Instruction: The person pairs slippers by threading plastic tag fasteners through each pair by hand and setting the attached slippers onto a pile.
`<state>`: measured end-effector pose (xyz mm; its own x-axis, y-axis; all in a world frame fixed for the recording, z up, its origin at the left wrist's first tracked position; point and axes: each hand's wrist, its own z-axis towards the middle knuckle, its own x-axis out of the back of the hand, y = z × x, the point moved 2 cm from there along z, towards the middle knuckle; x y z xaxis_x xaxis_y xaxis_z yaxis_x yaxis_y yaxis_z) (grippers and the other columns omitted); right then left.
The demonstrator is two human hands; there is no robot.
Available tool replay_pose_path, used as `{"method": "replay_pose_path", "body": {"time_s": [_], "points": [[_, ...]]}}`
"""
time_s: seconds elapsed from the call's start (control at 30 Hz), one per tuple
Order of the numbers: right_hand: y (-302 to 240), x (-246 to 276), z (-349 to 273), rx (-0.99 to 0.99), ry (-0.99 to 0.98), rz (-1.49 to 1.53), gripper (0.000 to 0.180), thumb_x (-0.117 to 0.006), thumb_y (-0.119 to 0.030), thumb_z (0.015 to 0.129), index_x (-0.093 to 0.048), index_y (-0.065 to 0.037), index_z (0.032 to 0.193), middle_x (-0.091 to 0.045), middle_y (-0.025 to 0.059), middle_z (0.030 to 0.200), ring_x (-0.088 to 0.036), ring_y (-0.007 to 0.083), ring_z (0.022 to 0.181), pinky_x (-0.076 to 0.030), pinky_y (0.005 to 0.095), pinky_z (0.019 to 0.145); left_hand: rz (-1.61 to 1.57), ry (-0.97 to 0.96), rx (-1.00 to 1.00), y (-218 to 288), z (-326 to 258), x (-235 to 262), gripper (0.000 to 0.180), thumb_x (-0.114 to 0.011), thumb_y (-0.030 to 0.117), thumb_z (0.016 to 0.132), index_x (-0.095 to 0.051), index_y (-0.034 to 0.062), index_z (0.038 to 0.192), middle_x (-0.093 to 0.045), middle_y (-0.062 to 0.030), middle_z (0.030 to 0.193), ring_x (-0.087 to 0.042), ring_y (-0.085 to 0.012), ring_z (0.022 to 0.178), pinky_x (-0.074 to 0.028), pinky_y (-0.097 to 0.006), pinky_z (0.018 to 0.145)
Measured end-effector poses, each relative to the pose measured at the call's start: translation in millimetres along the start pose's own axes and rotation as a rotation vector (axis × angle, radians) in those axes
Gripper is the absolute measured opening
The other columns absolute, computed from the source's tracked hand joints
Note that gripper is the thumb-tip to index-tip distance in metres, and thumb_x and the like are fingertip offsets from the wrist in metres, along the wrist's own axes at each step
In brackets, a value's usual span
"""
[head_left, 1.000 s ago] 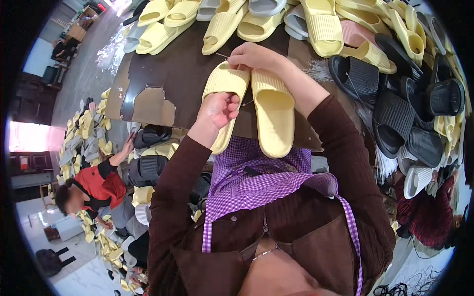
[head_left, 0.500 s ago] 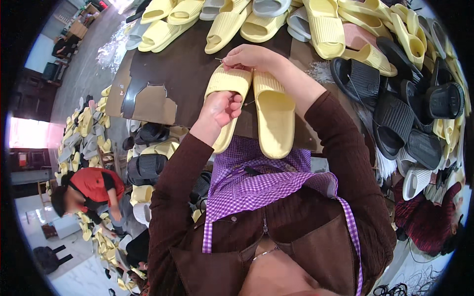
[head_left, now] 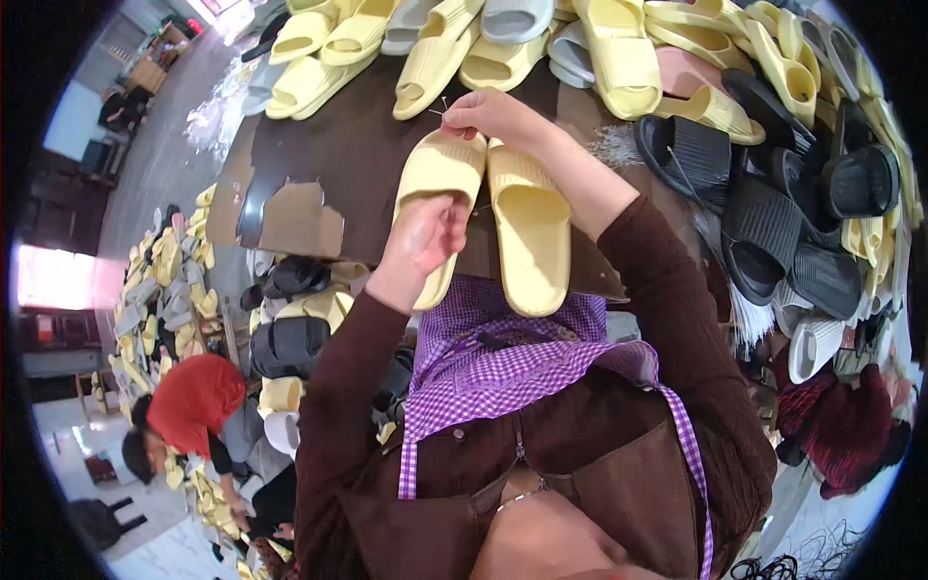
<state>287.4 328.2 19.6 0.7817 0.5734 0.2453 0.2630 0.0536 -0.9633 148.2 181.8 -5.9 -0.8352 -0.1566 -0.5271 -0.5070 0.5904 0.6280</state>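
Note:
Two pale yellow slide slippers lie side by side, soles up, on the dark brown table [head_left: 329,164]. My left hand [head_left: 425,237] grips the near end of the left slipper [head_left: 440,174]. My right hand [head_left: 488,111] pinches something thin, like a needle or pin, at the far ends where the left slipper meets the right slipper [head_left: 530,227]. Both sleeves are dark brown, and a purple checked apron hangs below.
Rows of yellow slippers [head_left: 619,48] line the far table edge. Black slippers [head_left: 783,222] are piled at the right. A torn cardboard piece [head_left: 300,217] lies at the left. Below, a person in red [head_left: 198,401] crouches among slippers on the floor.
My hands and the yellow pair have stayed almost still. The person in red on the floor has shifted and bent lower.

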Motion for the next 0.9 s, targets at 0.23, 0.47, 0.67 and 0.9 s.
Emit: {"method": "replay_pose_path", "body": {"time_s": [0.23, 0.47, 0.67, 0.9], "points": [[5.7, 43.6, -67.9, 0.490, 0.283, 0.008, 0.024, -0.054, -0.022, 0.089, -0.066, 0.000, 0.090, -0.066, 0.0110, 0.091, -0.061, 0.0181, 0.089, -0.047, 0.0310, 0.084, 0.507, 0.029, -0.492, 27.3, -39.5, -51.6, 0.014, -0.054, 0.015, 0.089, -0.057, 0.0045, 0.097, -0.052, 0.0005, 0.071, -0.045, -0.0042, 0.051, -0.037, -0.019, 0.043], [24.2, 25.2, -80.7, 0.804, 0.549, -0.200, 0.015, -0.058, -0.014, 0.079, -0.063, -0.002, 0.072, -0.061, 0.0105, 0.075, -0.057, 0.0239, 0.072, -0.046, 0.0344, 0.067, 0.852, -0.307, -0.689, 61.3, 22.7, -91.1, 0.019, -0.052, 0.015, 0.090, -0.055, 0.0002, 0.103, -0.059, -0.0036, 0.088, -0.048, -0.0040, 0.056, -0.039, -0.017, 0.047], [33.9, 37.8, -112.0, 0.559, 0.655, 0.098, 0.018, -0.058, -0.013, 0.080, -0.061, 0.002, 0.071, -0.060, 0.0111, 0.078, -0.058, 0.0209, 0.079, -0.047, 0.0324, 0.072, 0.800, -0.407, -0.372, 38.3, 69.0, -111.3, 0.013, -0.052, 0.007, 0.086, -0.054, -0.0004, 0.097, -0.054, -0.0023, 0.069, -0.044, -0.0052, 0.043, -0.032, -0.019, 0.035], [29.5, 44.7, -98.0, 0.528, 0.745, 0.124, 0.018, -0.058, -0.014, 0.080, -0.063, 0.002, 0.073, -0.060, 0.0102, 0.081, -0.057, 0.0191, 0.081, -0.046, 0.0309, 0.075, 0.800, -0.339, -0.452, 45.4, 103.3, -104.1, 0.010, -0.054, 0.009, 0.088, -0.055, 0.0011, 0.093, -0.053, -0.0014, 0.067, -0.039, -0.0049, 0.038, -0.029, -0.019, 0.032]]}}
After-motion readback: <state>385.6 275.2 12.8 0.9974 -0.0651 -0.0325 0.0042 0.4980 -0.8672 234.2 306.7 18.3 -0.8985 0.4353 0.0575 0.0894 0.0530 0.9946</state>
